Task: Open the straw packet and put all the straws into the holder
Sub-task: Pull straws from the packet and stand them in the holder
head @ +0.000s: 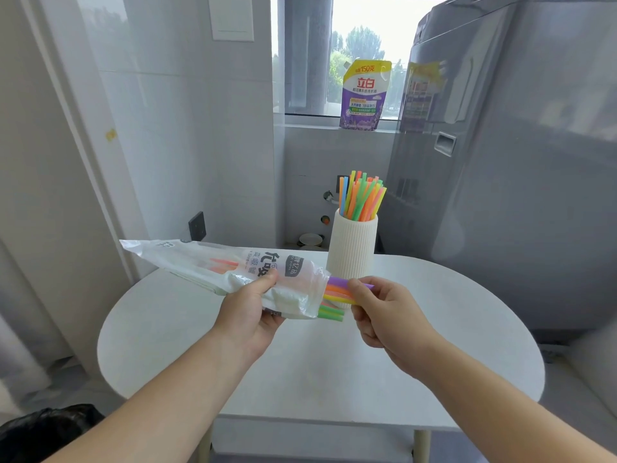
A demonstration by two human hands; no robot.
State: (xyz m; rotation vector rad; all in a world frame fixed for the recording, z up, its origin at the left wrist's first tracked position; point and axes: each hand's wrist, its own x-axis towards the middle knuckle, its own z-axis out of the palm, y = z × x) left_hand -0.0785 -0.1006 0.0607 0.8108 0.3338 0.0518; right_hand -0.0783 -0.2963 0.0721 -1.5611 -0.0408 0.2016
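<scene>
My left hand (252,310) grips a translucent white straw packet (213,265), held lying sideways above the round white table (300,362). Its open end points right. Several coloured straws (334,295) stick out of that end, purple, orange, yellow and green. My right hand (377,314) pinches the upper straw ends between thumb and fingers. A cream ribbed holder (352,248) stands upright on the table just behind the hands. Several bright straws (362,198) stand in it, fanning out at the top.
A grey washing machine (517,162) fills the right side beside the table. A purple detergent pouch (365,95) stands on the window sill behind. A black bag (46,429) lies at the lower left. White tiled walls close off the left.
</scene>
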